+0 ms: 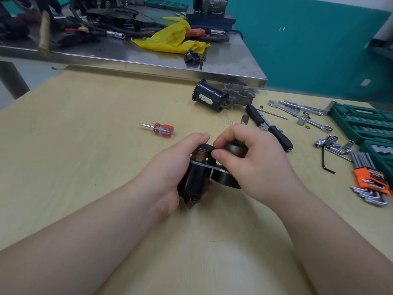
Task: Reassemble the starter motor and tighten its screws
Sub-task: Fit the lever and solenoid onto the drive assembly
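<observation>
A black starter motor assembly (196, 179) stands on end at the middle of the wooden table (85, 145). My left hand (168, 173) grips its black cylinder from the left, thumb over the top. My right hand (251, 160) is curled over the pinion end on the right, and its thumb and forefinger pinch a small dark part at the top of the assembly. A second black motor can (209, 99) lies on its side beside a grey cast housing (240, 94) further back. A small red-handled screwdriver (159, 128) lies to the left.
Wrenches (297, 109), loose sockets (331, 143), a black-handled driver (268, 126), an orange hex key set (370, 182) and green socket cases (361, 122) crowd the right side. A steel bench (148, 58) with a yellow rag (172, 39) and cables stands behind.
</observation>
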